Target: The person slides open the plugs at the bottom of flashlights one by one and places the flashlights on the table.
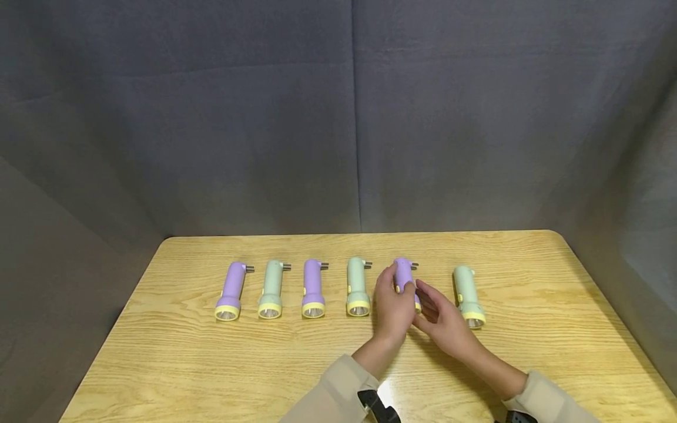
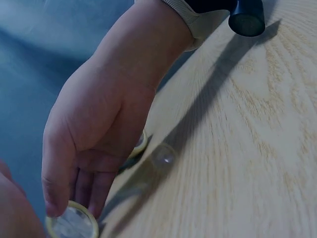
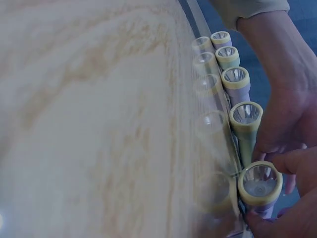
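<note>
A purple flashlight (image 1: 404, 271) with a yellow lens ring and two plug prongs lies under my hands, lens toward me. My left hand (image 1: 394, 305) grips its body, fingers along the left side and thumb across the top. In the left wrist view the thumb tip meets the lens ring (image 2: 91, 220). My right hand (image 1: 452, 329) is at the flashlight's right side, thumb and fingers apart, the thumb near the lens end. A green flashlight (image 1: 357, 285) lies just left of my left hand. To the right, another green flashlight (image 1: 466, 294) lies tilted, no prongs visible.
Farther left in the row lie a purple flashlight (image 1: 313, 288), a green flashlight (image 1: 272, 288) and another purple flashlight (image 1: 231, 291), all with prongs out to the right. The wooden table (image 1: 211, 364) ends at a dark cloth (image 1: 264, 147) behind and at both sides.
</note>
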Tool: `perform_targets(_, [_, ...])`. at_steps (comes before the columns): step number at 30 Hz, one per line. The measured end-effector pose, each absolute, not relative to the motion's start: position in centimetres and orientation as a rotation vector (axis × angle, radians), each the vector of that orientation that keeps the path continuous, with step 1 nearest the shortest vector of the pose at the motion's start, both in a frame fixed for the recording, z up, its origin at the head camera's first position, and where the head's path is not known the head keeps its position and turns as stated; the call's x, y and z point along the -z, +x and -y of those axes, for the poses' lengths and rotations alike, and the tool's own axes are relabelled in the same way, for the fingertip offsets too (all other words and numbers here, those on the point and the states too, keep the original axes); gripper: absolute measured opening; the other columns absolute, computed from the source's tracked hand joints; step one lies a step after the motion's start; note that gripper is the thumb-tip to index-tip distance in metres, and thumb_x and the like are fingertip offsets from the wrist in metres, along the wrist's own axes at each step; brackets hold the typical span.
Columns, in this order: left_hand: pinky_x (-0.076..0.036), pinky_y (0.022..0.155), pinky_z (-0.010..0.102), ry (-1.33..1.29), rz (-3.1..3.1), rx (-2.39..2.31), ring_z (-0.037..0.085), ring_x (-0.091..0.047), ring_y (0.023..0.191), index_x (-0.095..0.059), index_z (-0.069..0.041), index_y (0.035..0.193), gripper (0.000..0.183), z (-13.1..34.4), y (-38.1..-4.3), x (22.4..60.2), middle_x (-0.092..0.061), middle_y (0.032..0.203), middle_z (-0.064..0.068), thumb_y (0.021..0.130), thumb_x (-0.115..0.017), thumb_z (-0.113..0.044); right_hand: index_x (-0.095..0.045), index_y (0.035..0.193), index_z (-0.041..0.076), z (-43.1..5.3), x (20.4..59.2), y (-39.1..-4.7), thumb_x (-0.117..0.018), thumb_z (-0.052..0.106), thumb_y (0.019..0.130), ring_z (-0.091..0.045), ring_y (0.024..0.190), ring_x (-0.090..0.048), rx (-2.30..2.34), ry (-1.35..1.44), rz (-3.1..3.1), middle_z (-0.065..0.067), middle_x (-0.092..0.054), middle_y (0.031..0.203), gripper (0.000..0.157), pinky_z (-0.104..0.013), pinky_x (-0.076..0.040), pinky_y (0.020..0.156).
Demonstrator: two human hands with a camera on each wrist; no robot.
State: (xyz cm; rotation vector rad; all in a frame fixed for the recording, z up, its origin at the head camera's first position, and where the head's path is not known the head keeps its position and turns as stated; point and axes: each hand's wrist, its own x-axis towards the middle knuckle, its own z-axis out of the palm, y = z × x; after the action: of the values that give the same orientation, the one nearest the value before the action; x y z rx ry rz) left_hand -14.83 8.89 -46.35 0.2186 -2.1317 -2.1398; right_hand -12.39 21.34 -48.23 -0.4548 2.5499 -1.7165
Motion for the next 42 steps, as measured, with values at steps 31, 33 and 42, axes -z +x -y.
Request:
perform_targets(31, [-0.054, 0.096, 0.029, -0.382, 2.675, 1.929, 0.028, -0.053, 0.133, -0.050, -0.003, 0.148, 0.048, -9.9, -17.7, 42.4, -0.051, 0.150, 0.013, 0.105, -0.059, -0.022, -0.027, 0.156, -0.007, -29.4, 43.9, -9.3, -0.075, 0.011, 0.094, -0.057, 0.140, -0.029, 1.441, -0.307, -2.827, -0.034, -0.028, 0.157, 0.080, -0.017, -0.033, 0.115])
perform_targets(33, [-0.056, 0.093, 0.028, -0.360, 2.692, 1.967, 0.030, -0.053, 0.133, -0.049, -0.002, 0.148, 0.047, -10.3, -17.9, 42.6, -0.051, 0.150, 0.013, 0.105, -0.059, -0.018, -0.026, 0.155, -0.010, -29.9, 44.4, -9.4, -0.075, 0.009, 0.093, -0.056, 0.140, -0.029, 1.492, -0.292, -2.783, -0.035, -0.027, 0.157, 0.081, 0.001, -0.030, 0.100])
perform_targets(42, [-0.052, 0.103, 0.037, -0.249, 2.828, 2.036, 0.027, -0.057, 0.129, -0.045, -0.003, 0.151, 0.053, -12.7, -18.1, 42.9, -0.056, 0.145, 0.017, 0.104, -0.061, -0.018, -0.009, 0.157, -0.012, -31.9, 45.8, -10.7, -0.073, 0.010, 0.095, -0.061, 0.140, -0.023, 1.589, -0.273, -2.533, -0.039, -0.016, 0.159, 0.092, -0.008, -0.043, 0.098])
